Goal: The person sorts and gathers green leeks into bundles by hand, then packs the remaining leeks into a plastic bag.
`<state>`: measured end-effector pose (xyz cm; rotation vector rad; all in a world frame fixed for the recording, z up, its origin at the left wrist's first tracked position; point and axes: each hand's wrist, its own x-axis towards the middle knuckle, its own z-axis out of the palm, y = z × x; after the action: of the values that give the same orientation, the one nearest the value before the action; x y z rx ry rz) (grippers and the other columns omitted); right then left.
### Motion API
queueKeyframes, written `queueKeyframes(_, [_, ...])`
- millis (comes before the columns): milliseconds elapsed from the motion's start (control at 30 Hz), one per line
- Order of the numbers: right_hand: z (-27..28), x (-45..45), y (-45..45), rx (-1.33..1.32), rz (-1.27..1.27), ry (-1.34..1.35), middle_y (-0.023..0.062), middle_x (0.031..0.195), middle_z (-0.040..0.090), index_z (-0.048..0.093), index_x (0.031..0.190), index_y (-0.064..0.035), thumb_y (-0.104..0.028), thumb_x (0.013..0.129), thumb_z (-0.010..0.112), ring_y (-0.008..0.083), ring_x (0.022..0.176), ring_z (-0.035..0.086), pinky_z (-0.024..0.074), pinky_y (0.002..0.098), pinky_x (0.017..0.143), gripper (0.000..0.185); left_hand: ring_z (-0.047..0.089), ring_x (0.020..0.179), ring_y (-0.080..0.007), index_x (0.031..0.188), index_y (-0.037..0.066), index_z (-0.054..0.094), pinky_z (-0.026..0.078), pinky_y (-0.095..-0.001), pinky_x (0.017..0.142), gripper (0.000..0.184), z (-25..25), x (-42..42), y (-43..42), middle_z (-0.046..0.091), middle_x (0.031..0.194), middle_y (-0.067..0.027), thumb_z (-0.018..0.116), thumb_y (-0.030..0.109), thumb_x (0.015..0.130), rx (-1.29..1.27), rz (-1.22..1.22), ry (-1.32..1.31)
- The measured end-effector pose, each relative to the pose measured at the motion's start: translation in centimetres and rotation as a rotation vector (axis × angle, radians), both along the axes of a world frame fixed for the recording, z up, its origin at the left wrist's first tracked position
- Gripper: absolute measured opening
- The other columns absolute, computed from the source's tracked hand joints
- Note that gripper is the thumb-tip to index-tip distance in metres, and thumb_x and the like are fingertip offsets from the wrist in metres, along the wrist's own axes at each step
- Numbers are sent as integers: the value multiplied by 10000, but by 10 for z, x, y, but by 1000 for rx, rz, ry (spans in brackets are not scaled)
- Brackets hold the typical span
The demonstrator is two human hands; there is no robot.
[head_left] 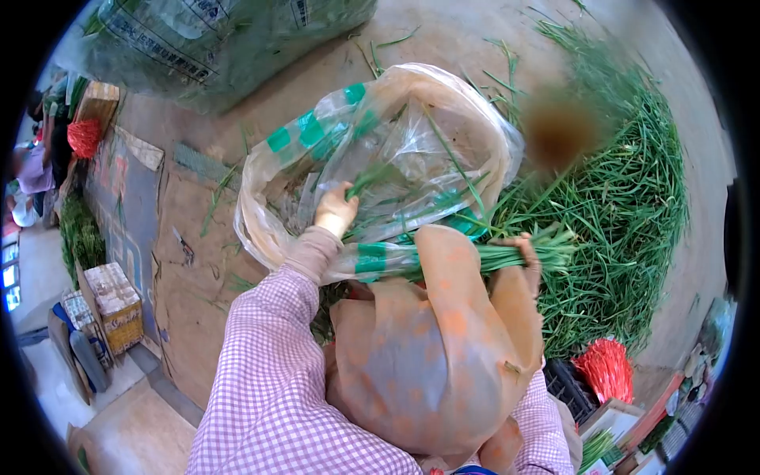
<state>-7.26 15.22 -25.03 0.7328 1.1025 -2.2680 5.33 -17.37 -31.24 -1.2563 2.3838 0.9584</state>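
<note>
My left hand (336, 210) is over the near left part of an open clear plastic bag (273, 229) with green tape, its fingers closed on a few green stalks (372, 180). At the bag's near right side, my right hand (526, 257) is wrapped round a bundle of long green stalks (554, 247). The bundle's other end is hidden behind the brown apron (396, 356) over my lap. Loose stalks lie inside the bag. A large heap of green stalks (617, 214) spreads on the floor to the right.
A big filled plastic sack (198, 47) stands at the upper left. Red string bundles lie at the left (85, 138) and lower right (606, 372). A foam box (115, 305) is at the left. People (36, 170) are at the far left.
</note>
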Motion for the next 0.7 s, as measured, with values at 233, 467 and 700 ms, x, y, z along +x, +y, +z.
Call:
queueKeyframes(233, [32, -66, 86, -125, -278, 412, 34, 764, 573, 538, 794, -89, -217, 947, 533, 210, 792, 557, 454, 422, 902, 199, 630, 834, -180, 1077, -6, 590, 510, -290, 786, 190, 68, -46, -30, 631, 918, -85, 542, 95, 923, 587, 142, 662])
queueKeyframes(467, [127, -89, 56, 4, -226, 671, -37, 617, 456, 562, 841, -101, -173, 906, 632, 90, 522, 416, 414, 273, 554, 118, 633, 822, -229, 1201, -16, 536, 530, -350, 774, 309, 186, -115, 21, 632, 912, -96, 554, 143, 936, 1260, -46, 927])
queueKeyframes(700, [249, -53, 13, 271, -18, 905, -29, 657, 523, 645, 997, -7, -76, 877, 619, 57, 528, 444, 326, 207, 479, 142, 604, 812, -194, 1223, -27, 534, 512, -317, 763, 384, 290, -153, 114, 601, 876, -69, 562, 230, 939, 1451, -506, 837])
